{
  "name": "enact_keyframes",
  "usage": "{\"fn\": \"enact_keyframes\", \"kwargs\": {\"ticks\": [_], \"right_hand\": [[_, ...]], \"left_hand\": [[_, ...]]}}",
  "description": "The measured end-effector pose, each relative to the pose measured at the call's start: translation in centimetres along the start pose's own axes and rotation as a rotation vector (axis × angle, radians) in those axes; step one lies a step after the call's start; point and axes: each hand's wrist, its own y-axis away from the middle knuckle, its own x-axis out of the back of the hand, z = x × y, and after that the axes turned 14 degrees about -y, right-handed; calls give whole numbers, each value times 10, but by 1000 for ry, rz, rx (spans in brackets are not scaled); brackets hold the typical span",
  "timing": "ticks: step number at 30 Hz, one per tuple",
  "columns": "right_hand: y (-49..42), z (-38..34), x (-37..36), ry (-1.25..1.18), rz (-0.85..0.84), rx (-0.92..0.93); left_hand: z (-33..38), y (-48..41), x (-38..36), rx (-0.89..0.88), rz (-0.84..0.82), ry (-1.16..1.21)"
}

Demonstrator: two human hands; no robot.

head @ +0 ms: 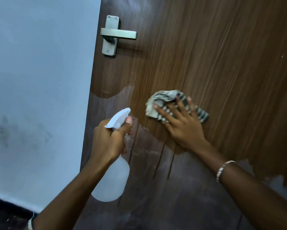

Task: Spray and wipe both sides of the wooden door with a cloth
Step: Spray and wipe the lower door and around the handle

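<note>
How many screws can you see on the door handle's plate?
3 screws on the handle plate: two side by side at its top, the left screw and the right screw, and a bottom screw. The lever may hide others.

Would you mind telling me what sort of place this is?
Probably an indoor doorway in a home: a wooden door with a metal handle beside a painted wall.

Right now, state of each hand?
Left hand: fingers curled round the neck of the spray bottle, gripping it.
Right hand: open, straight fingers pressing the striped cloth flat against the wooden door.
</note>
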Motion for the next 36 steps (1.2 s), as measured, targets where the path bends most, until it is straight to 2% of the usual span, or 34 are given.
{"fn": "enact_keyframes", "kwargs": {"ticks": [3,7,12,16,20,26,33,36], "right_hand": [[17,29,28,63,-12,-117],[-6,8,19,67,-12,-186],[-125,-61,-29,-26,-19,61],[-168,-95,-47,-61,-19,132],[-121,-66,-32,-48,-43,124],[18,2,19,44,-38,-110],[-3,-24,1,21,-8,-174],[-38,-59,-21,-24,11,-111]], "left_hand": [[-6,-4,4,44,1,-5],[-5,-4,11,15,-22,14],[-4,-8,26,-47,11,-20],[-4,-10,40,-41,69,-57],[-9,-15,48,-34,89,-48],[-28,-15,54,-24,74,-99],[-43,-11,64,-3,101,-163],[-45,-10,70,-15,109,-163]]}}
